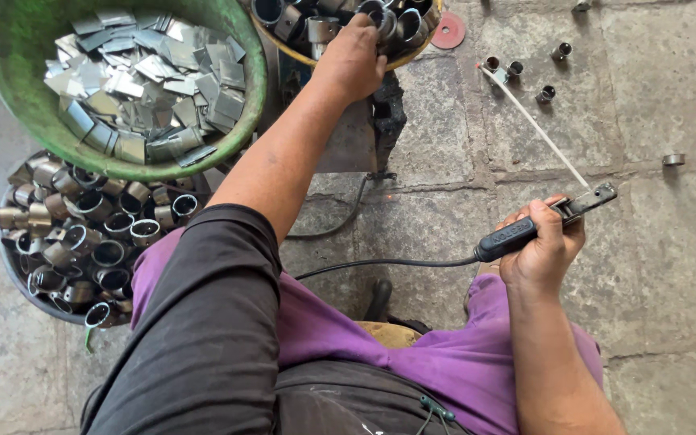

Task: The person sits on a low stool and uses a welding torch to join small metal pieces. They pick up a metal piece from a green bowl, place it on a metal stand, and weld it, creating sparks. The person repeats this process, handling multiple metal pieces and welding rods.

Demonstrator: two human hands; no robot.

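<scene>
My left hand (352, 56) reaches forward into a yellow-rimmed basin (300, 55) of short metal tube rings (400, 24). Its fingers curl down among the rings, and the fingertips are hidden. My right hand (537, 246) is closed around the black handle of a welding electrode holder (525, 229). A long pale electrode rod (533, 121) sticks out of the holder's jaws and points up and left, with its tip close to two small rings (503, 66) on the stone floor. A black cable (380, 263) runs from the handle back toward my lap.
A green basin (10, 97) holds several flat metal plates (147, 72). Below it sits a dark basin of metal rings (82, 242). Loose rings (545, 94) and a red disc (448, 31) lie on the floor, and a metal block (352, 141) stands ahead.
</scene>
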